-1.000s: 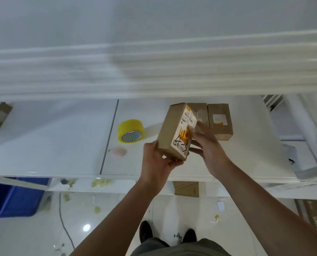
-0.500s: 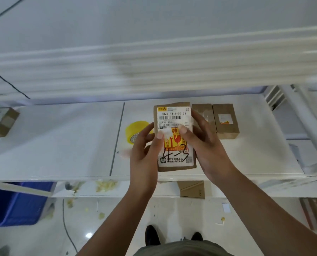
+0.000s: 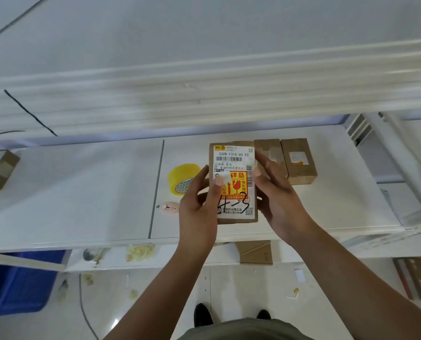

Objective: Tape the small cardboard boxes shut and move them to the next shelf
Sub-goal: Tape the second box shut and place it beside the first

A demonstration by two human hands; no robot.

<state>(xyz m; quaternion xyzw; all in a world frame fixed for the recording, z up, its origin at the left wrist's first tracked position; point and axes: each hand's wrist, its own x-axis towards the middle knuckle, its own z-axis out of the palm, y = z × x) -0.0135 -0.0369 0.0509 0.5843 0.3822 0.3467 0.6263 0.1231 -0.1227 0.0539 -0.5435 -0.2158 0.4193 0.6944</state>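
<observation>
A small cardboard box (image 3: pixel 234 155) with a white shipping label and a red fragile sticker faces me, held above the white shelf (image 3: pixel 81 192). My left hand (image 3: pixel 199 207) grips its left edge, thumb on the label. My right hand (image 3: pixel 278 200) grips its right edge, thumb on the label too. Two more small cardboard boxes (image 3: pixel 269 149) (image 3: pixel 299 160) lie side by side on the shelf behind my right hand. A yellow tape roll (image 3: pixel 180 176) sits on the shelf just left of the held box, partly hidden by my left hand.
A small pink cutter (image 3: pixel 167 207) lies on the shelf below the tape roll. Another taped box (image 3: pixel 1 170) sits at the shelf's far left. A higher shelf board (image 3: pixel 204 99) overhangs. Below are a blue bin (image 3: pixel 18 283), a cardboard piece (image 3: pixel 256 252) and scraps on the floor.
The box turned from edge-on to label facing me, now gripped by both hands at its sides. Over the last half second the hands and box have stayed almost still.
</observation>
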